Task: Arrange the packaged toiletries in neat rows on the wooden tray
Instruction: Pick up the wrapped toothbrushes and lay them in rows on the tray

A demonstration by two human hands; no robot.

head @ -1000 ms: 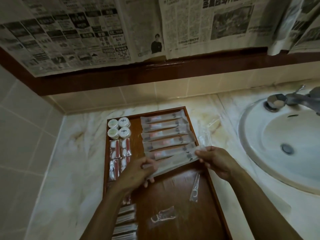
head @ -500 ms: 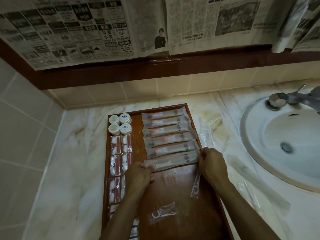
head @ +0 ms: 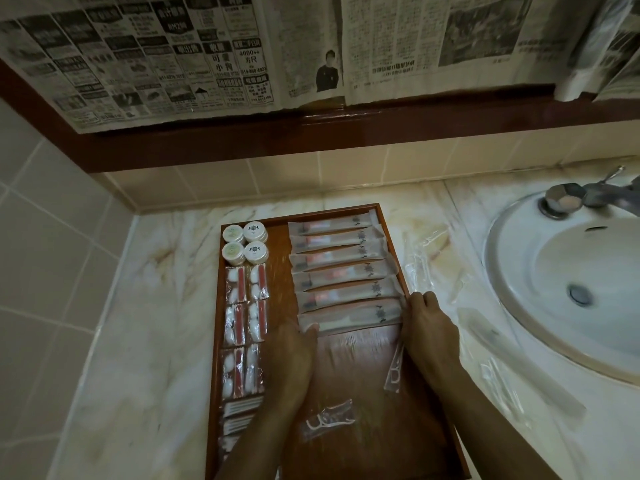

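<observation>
A wooden tray [head: 363,393] lies on the marble counter. Several frosted toothbrush packets [head: 339,258] lie in a column on its right half. The nearest toothbrush packet [head: 349,318] lies flat at the end of that column. My left hand [head: 294,351] holds its left end with curled fingers and thumb. My right hand [head: 427,327] grips its right end, knuckles forward. Round white tubs [head: 246,244], red-and-white swab packets [head: 246,306] and flat white packets [head: 242,408] line the tray's left side. Two floss-pick packets [head: 329,419] [head: 394,368] lie loose near the front.
Clear loose packets [head: 426,258] and a long frosted packet [head: 491,337] lie on the counter between the tray and the sink [head: 498,299]. The tap [head: 571,197] stands at the sink's back. A tiled wall closes the left side; newspaper hangs above the backsplash.
The packet that both hands held tilted above the tray now lies flat as the nearest one in the column. Both hands have stayed at its ends.
</observation>
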